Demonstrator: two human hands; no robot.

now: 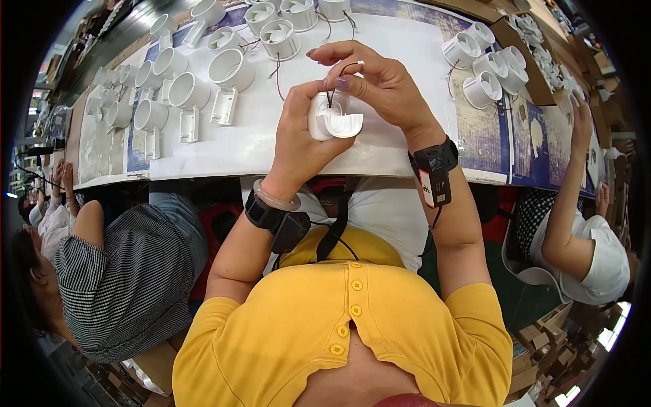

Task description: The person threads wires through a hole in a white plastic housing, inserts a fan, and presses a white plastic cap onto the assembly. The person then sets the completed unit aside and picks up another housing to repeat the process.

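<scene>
My left hand (296, 130) is closed around a small white plastic housing (344, 126), held just above the table in front of me. The housing has a rounded, ribbed lip on the side toward me. A dark thin wire (330, 100) rises out of it. My right hand (388, 87) reaches over from the right, its thumb and fingers bent about the wire close to my left fingertips. A small white connector (361, 63) sticks up at the wire's end. The inside of the housing is partly hidden by my fingers.
White round fan units (280, 42) with trailing wires stand beyond my hands, and more (483, 90) at the right. White cups with brackets (189, 92) fill the left. A cardboard box (521, 57) holds white parts. Co-workers (129, 271) sit on both sides.
</scene>
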